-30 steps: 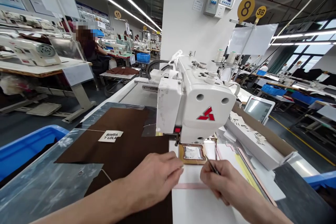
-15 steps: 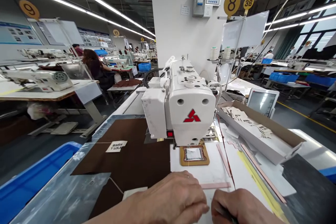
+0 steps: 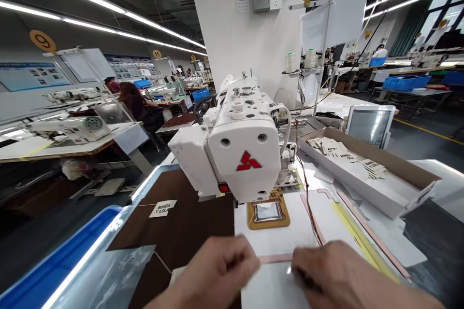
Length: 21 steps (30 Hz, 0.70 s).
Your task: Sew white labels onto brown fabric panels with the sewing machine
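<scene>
My left hand (image 3: 219,268) is over the near right part of the dark brown fabric (image 3: 188,222), its thumb and fingers pinched together. Whatever they may hold is too small or blurred to name. My right hand (image 3: 331,270), blurred, is closed around a small dark tool with a shiny tip, mostly hidden by the fingers. Beneath that hand lies the white work plate (image 3: 270,277), crossed by a pink strip. Ahead stands the white sewing machine (image 3: 242,154), with a tan clamp frame (image 3: 253,224) under its head. A white printed label (image 3: 163,208) rests on the fabric.
A cardboard box (image 3: 391,205) with several printed labels stands on the right, before a tablet-like screen (image 3: 370,125). Reddish-brown threads (image 3: 306,178) hang beside the machine. A blue bin (image 3: 68,256) is at lower left. A seated person (image 3: 136,106) is farther back.
My hands have moved apart, the left going leftward with its fingers drawn into a pinch. My right hand has risen slightly, and a shiny tip now shows there. The view has tilted and shifted.
</scene>
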Tool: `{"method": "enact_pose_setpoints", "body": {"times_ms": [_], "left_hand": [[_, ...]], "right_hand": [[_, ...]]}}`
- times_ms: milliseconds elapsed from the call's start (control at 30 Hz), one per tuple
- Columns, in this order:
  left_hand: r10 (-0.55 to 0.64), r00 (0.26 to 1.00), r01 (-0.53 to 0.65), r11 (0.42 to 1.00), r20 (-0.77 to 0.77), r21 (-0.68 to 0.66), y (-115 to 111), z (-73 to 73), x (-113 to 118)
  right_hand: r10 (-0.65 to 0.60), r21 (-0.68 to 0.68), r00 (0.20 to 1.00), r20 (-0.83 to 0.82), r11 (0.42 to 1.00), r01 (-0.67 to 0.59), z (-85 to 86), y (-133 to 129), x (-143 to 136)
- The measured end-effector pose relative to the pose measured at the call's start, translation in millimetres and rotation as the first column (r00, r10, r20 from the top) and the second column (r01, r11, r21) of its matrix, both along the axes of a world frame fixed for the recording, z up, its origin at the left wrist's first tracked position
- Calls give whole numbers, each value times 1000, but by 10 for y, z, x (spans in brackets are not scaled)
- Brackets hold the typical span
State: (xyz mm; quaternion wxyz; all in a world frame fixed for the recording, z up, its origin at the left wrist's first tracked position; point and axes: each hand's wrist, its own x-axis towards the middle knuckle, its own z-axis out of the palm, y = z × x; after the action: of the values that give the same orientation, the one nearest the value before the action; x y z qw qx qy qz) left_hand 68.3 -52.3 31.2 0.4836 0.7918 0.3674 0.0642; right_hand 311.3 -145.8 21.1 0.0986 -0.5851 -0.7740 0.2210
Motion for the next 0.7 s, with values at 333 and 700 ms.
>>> {"method": "enact_pose_setpoints", "body": {"times_ms": [333, 700], "left_hand": [[64, 998, -66, 980, 16, 186, 227, -35, 155], [40, 999, -31, 960, -25, 278, 151, 18, 207]], "right_hand": [[-165, 80, 986, -4, 983, 164, 9, 255, 206], [-72, 104, 997, -30, 992, 75, 15, 421, -161]]}}
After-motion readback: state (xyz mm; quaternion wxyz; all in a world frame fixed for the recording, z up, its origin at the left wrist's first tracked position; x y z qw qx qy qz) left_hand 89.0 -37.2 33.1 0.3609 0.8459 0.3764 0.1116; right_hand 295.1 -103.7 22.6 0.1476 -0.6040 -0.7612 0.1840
